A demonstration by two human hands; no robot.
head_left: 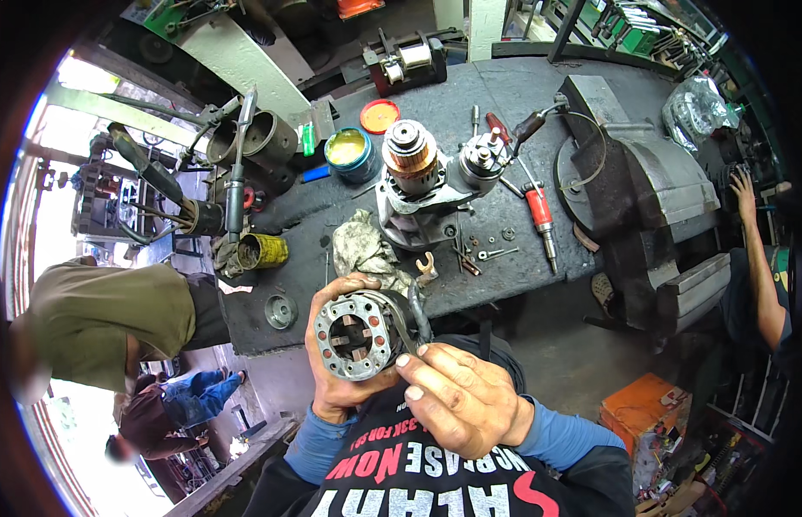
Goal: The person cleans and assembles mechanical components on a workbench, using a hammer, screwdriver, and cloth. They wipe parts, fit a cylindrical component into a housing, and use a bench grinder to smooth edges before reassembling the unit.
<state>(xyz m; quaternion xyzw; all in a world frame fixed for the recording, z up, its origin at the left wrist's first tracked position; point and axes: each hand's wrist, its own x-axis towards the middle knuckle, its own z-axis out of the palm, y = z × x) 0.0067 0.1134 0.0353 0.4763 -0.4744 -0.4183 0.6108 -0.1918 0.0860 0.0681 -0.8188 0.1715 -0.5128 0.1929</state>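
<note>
My left hand (336,398) is wrapped round a short cylindrical motor housing (360,367), held in front of my chest just off the bench edge. Its open end faces up, showing a ring with holes, reddish spots and copper-coloured brushes pointing inward. With bent fingers close together, my right hand (461,392) pinches the end of a dark flat metal band (399,324) at the housing's right side. A thick dark lead (420,314) stands up beside the band. Close beyond the housing lie a crumpled grey rag (360,241) and a bronze-coloured fork (428,269).
On the bench (310,224), an armature (413,159) stands upright in a metal casing (401,222). Around it are a blue grease tub (356,164), a red air tool (539,207) and several small bolts. A big vise (642,172) is at right. Other people stand left and right.
</note>
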